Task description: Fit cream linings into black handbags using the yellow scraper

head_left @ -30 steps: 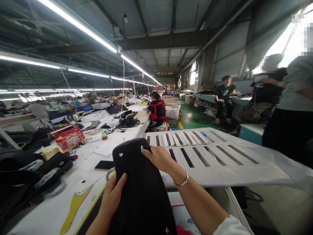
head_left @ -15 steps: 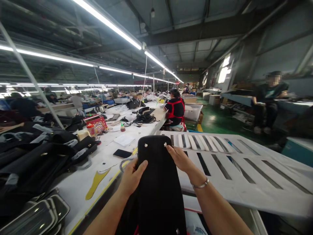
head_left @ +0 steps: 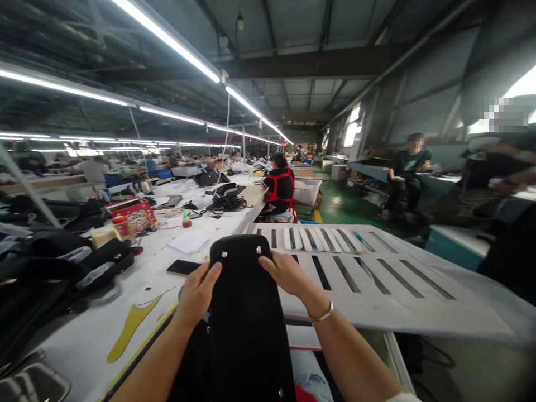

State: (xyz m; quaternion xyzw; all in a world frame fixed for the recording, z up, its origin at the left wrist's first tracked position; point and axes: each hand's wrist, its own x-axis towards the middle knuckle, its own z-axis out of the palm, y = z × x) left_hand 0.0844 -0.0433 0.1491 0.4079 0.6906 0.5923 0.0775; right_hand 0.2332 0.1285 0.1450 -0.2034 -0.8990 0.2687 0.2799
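Upright in front of me is a black bag [head_left: 247, 312], its long flat face turned toward me. Two small shiny metal fittings show near its rounded top edge, and another at the bottom of the view. My left hand [head_left: 196, 293] grips the bag's left edge, thumb on the face and fingers hidden behind. On the opposite edge, my right hand [head_left: 288, 273] holds it just below the right fitting, the thumb resting on the front. A metal bracelet [head_left: 324, 312] circles my right wrist.
Black bags [head_left: 87, 268] are heaped on the left of the white table [head_left: 159, 346], near a phone [head_left: 183, 267] and a yellow template [head_left: 132, 332]. Dark strips lie on the board [head_left: 469, 312] at right. One co-worker [head_left: 280, 187] sits ahead; others are at right.
The view has swung right, bringing another person in at the right edge. My left hand has shifted up the bag's edge, and my right thumb sits slightly lower beneath the fitting.
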